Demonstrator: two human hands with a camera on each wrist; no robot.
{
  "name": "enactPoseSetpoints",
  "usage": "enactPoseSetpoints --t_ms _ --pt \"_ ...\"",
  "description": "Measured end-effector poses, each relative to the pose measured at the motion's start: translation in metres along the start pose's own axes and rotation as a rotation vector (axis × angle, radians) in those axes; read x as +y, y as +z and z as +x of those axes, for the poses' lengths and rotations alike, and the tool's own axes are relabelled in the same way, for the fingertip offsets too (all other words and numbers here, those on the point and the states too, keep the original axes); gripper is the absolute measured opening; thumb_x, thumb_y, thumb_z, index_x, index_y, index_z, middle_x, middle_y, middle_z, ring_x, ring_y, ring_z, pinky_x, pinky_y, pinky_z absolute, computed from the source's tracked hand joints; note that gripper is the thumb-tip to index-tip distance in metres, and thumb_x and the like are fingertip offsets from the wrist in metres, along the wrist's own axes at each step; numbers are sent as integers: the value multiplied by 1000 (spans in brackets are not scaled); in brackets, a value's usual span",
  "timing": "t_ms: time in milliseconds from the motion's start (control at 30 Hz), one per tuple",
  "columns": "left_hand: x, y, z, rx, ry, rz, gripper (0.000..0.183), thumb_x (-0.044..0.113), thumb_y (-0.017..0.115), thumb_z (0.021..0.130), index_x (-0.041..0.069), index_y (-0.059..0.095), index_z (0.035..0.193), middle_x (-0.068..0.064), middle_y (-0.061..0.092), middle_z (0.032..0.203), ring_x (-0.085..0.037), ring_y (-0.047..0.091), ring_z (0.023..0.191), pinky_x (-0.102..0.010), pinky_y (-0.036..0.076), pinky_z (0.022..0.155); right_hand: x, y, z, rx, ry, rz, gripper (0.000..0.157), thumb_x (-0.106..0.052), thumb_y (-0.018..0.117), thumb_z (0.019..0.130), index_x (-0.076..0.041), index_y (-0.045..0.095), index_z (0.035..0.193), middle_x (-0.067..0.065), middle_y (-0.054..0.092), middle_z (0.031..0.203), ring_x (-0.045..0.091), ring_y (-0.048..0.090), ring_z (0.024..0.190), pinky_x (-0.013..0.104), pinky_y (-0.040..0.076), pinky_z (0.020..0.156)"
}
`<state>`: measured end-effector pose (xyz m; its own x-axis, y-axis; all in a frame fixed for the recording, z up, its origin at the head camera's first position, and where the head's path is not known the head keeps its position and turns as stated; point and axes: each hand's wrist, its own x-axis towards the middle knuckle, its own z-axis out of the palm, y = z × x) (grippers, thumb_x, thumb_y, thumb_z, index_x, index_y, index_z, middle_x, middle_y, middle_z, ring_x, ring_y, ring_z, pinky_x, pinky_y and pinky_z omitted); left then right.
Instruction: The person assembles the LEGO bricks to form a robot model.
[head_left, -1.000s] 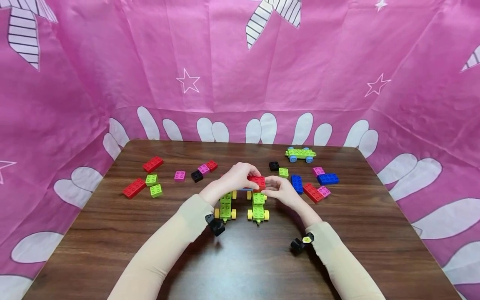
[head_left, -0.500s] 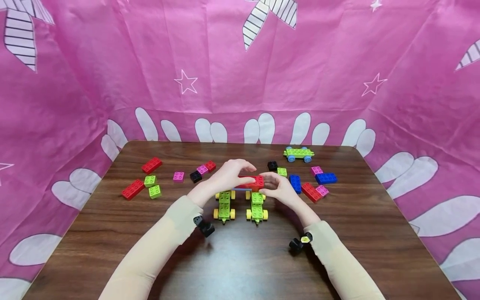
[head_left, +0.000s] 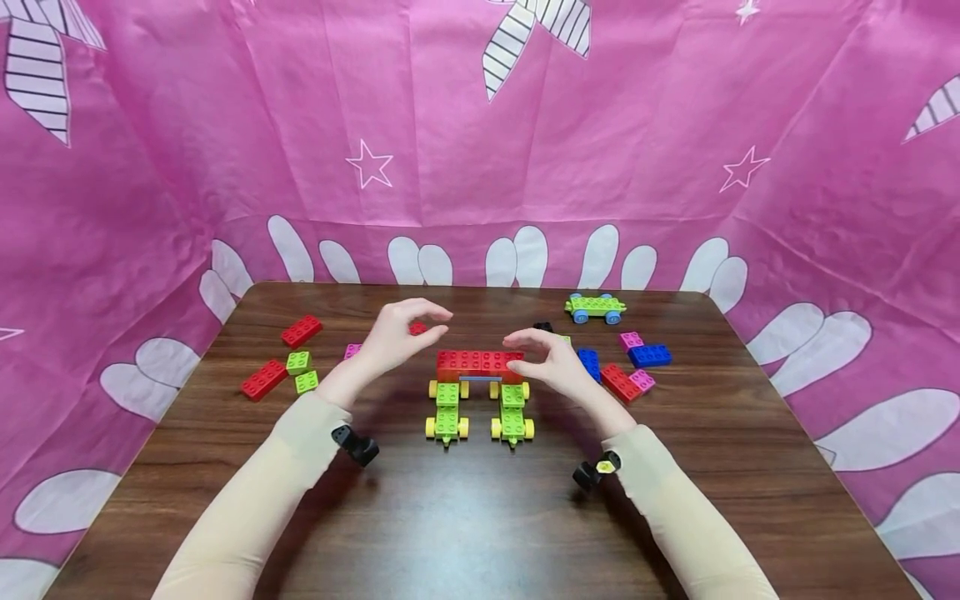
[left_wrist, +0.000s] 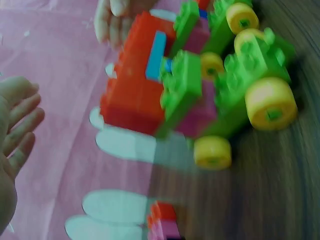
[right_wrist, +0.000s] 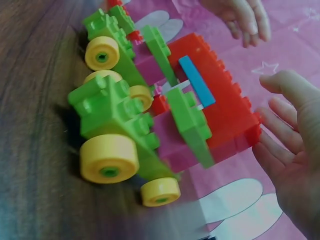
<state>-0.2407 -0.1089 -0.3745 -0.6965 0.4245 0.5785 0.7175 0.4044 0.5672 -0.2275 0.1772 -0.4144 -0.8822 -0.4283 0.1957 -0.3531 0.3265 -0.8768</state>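
Observation:
A toy-brick build stands mid-table: two green wheeled bases with yellow wheels (head_left: 512, 427) lie side by side. Pink bricks (right_wrist: 172, 142) and green bricks (left_wrist: 182, 92) rise from their far ends. A row of red bricks (head_left: 480, 363) bridges them, with a thin blue piece (right_wrist: 197, 81) at its near side. Left of the row, my left hand (head_left: 393, 337) hovers with nothing in it, thumb and fingers spread apart. My right hand (head_left: 553, 364) is at the row's right end, fingers relaxed; in the right wrist view its lower fingertips (right_wrist: 265, 145) are right at the red end.
To the left lie red bricks (head_left: 264, 380) and small green bricks (head_left: 298, 362). Blue bricks (head_left: 650, 356), a red brick (head_left: 621, 382) and pink bricks (head_left: 642, 381) lie right. A green wheeled base with blue wheels (head_left: 595, 306) stands at the back right. Pink cloth (head_left: 450, 150) encloses the table.
My left hand has let go of the red bricks and moved left, uncovering the whole row. The right hand stays by the row's right end.

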Motion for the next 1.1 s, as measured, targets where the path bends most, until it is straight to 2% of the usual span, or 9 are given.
enactPoseSetpoints --t_ms 167,433,567,700,933,1100 --pt "-22 -12 -17 66 -86 -4 19 2 75 80 1 73 99 -11 72 95 -24 68 86 -41 57 75 -8 1 5 -2 -40 -46 32 -16 74 85 -9 66 115 13 67 117 24 62 110 45 51 94" --pt "-62 -22 -45 69 -261 71 29 8 81 75 1 72 102 -13 72 95 -27 65 89 -45 52 80 -13 5 11 -12 -71 -107 34 -18 77 82 -6 67 113 15 68 113 26 64 105 46 51 93" --pt "-75 -23 -55 19 -350 105 39 16 83 75 -1 69 108 -16 70 101 -30 64 96 -47 50 86 -14 7 14 -27 -69 -143 35 -19 77 82 -7 67 113 16 68 114 25 64 106 46 52 92" --pt "-86 -21 -59 -53 -422 133 43 18 83 75 -1 68 111 -17 69 106 -31 65 99 -47 51 88 -15 8 17 -63 -71 -204 34 -20 76 83 -8 68 113 10 69 113 21 64 106 42 52 92" --pt "-95 -19 -59 -112 -472 157 43 14 82 76 -2 67 112 -19 69 107 -31 65 99 -46 51 88 -17 11 20 -117 -70 -247 36 -24 76 83 -8 68 115 5 69 114 20 63 107 41 52 93" --pt "-95 -19 -57 -153 -469 204 41 15 82 76 -3 68 110 -19 69 103 -30 65 93 -46 51 85 -16 13 22 -133 -43 -253 37 -24 77 83 -9 68 116 5 69 114 20 63 106 40 52 91"
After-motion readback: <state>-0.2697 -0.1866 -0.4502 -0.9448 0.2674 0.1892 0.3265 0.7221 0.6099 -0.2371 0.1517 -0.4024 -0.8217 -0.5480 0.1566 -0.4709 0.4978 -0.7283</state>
